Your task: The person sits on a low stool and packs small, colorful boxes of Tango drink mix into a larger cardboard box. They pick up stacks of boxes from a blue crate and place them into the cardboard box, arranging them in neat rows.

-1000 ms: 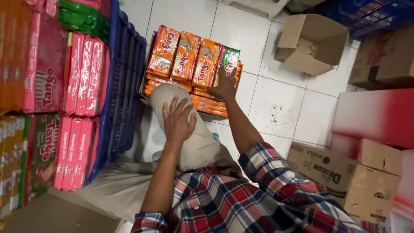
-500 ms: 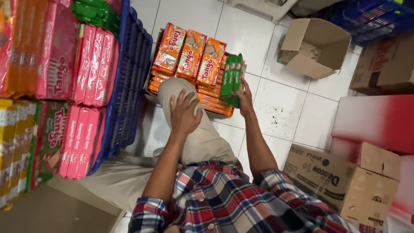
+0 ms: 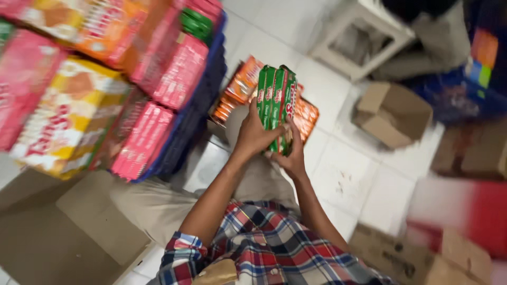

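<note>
Both my hands hold a bundle of green wafer packs (image 3: 274,103) upright in front of me, above my knee. My left hand (image 3: 253,134) grips the bundle's left side and my right hand (image 3: 292,153) supports it from below on the right. Behind the bundle lies a stack of orange wafer packs (image 3: 240,87) in an open box on the white tiled floor. The view is blurred by head motion.
A blue crate (image 3: 198,113) at left carries pink packs (image 3: 145,140), yellow packs (image 3: 68,111) and more green ones (image 3: 196,24). An open cardboard box (image 3: 393,113) sits on the floor at right, a white stool (image 3: 362,37) beyond it. Brown cartons (image 3: 417,258) stand at lower right.
My left hand left my knee and joined the right on the green packs, which have been lifted off the orange stack. The view swung left and tilted.
</note>
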